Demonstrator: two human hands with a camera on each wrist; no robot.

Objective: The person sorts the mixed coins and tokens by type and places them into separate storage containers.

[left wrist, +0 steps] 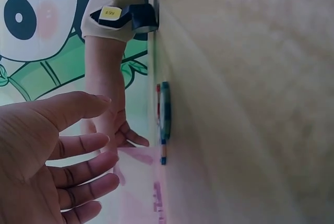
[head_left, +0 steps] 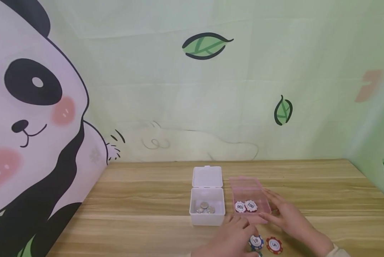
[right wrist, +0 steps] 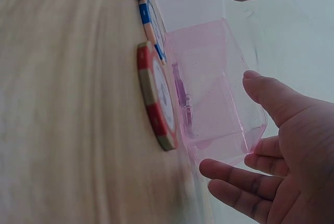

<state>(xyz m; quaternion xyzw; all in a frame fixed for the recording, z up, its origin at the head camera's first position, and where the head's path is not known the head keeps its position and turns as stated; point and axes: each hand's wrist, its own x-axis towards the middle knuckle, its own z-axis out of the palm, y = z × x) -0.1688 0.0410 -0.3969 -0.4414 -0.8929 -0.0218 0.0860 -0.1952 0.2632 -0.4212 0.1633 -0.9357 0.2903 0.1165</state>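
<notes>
A clear pink box [head_left: 252, 200] with its lid tilted back holds two white-faced chips [head_left: 251, 206], marked 500 and 100. My right hand [head_left: 291, 217] is at the box's right side, thumb and fingers apart; in the right wrist view the hand [right wrist: 292, 145] reaches around the pink box [right wrist: 219, 83]. My left hand [head_left: 231, 237] hovers beside a blue chip [head_left: 256, 242] marked 10, partly hiding a green chip [head_left: 260, 254]. In the left wrist view that hand [left wrist: 62, 156] has spread, relaxed fingers and holds nothing. A red chip [head_left: 274, 245] lies right of the blue one.
Left of the pink box stands a white box [head_left: 208, 219] with its lid open, several silver coins [head_left: 204, 205] inside. Both boxes are on a wooden table [head_left: 140, 200]. Behind it hangs a green cloth [head_left: 140, 89] printed with a panda and leaves.
</notes>
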